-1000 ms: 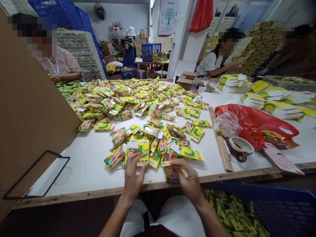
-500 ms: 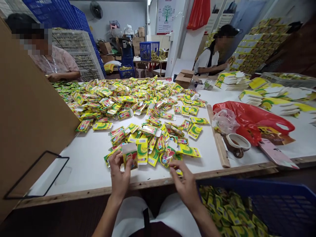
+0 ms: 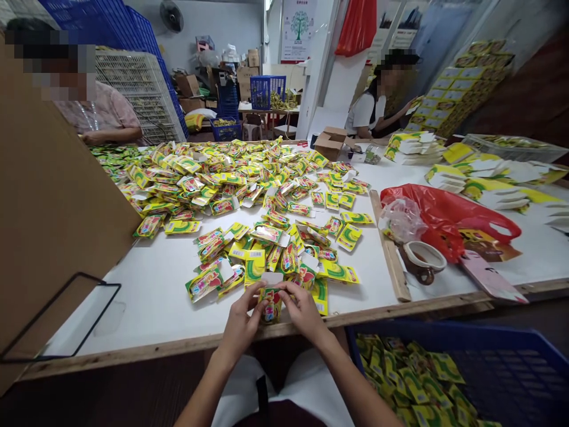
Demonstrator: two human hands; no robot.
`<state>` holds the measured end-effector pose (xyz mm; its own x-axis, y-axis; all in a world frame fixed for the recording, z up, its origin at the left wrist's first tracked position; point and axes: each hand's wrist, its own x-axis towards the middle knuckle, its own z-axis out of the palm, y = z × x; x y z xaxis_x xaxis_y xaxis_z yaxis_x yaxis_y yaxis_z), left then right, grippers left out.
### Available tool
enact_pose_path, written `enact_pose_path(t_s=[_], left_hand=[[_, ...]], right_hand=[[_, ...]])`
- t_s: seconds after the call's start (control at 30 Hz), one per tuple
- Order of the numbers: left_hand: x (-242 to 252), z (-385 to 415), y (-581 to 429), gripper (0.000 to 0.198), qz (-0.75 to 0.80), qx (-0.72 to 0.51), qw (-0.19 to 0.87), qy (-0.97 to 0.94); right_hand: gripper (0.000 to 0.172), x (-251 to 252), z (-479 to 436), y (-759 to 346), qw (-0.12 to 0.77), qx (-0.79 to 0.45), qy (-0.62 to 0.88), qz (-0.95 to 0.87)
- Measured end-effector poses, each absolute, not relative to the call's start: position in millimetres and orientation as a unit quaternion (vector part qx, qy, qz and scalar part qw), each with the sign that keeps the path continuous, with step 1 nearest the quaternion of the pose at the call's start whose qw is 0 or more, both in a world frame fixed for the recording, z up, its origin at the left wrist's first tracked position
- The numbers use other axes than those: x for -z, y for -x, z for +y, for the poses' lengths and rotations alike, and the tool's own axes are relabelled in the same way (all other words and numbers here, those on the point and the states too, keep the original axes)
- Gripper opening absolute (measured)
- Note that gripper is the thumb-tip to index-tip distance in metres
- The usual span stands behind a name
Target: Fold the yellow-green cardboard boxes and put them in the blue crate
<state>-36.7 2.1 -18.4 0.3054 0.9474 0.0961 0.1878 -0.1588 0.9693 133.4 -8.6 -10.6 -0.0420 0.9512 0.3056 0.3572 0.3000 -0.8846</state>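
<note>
My left hand [image 3: 240, 323] and my right hand [image 3: 304, 311] meet at the near edge of the white table [image 3: 151, 296], both pinched on one small yellow-green carton [image 3: 271, 302] with a white flap standing up at its top. Just beyond my fingers lies a big heap of the same flat yellow-green cartons [image 3: 249, 196], spread across the middle of the table. Below my right forearm a blue crate [image 3: 466, 379] holds several such cartons.
A tall brown cardboard sheet [image 3: 53, 201] leans at the left. A wooden strip [image 3: 384, 243], a tape roll [image 3: 422, 258] and a red plastic bag [image 3: 448, 216] lie to the right. A person sits at the far left, another at the far right by stacked printed sheets [image 3: 484, 178].
My left hand lifted a carton from the heap. My right hand came over from the crate side, and both hands now hold that carton together in front of me.
</note>
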Motion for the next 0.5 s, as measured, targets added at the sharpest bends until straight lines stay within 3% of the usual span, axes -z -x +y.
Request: enact_pose_path(t_s=[0.17, 0.27, 0.5], left_hand=[[20.4, 6.2, 39.3, 0.021, 0.447, -0.451, 0.41, -0.654], [21.3, 4.0, 39.3, 0.021, 0.443, -0.495, 0.389, -0.638], [4.6, -0.4, 39.9, 0.007, 0.445, -0.483, 0.341, -0.672]], right_hand=[[0.016, 7.0, -1.9, -122.7, 0.51, -0.297, 0.499, -0.635], [0.022, 9.6, -3.8, -115.9, 0.543, -0.3, 0.496, -0.607], [0.011, 1.8, -10.7, -114.3, 0.524, -0.296, 0.461, -0.652]])
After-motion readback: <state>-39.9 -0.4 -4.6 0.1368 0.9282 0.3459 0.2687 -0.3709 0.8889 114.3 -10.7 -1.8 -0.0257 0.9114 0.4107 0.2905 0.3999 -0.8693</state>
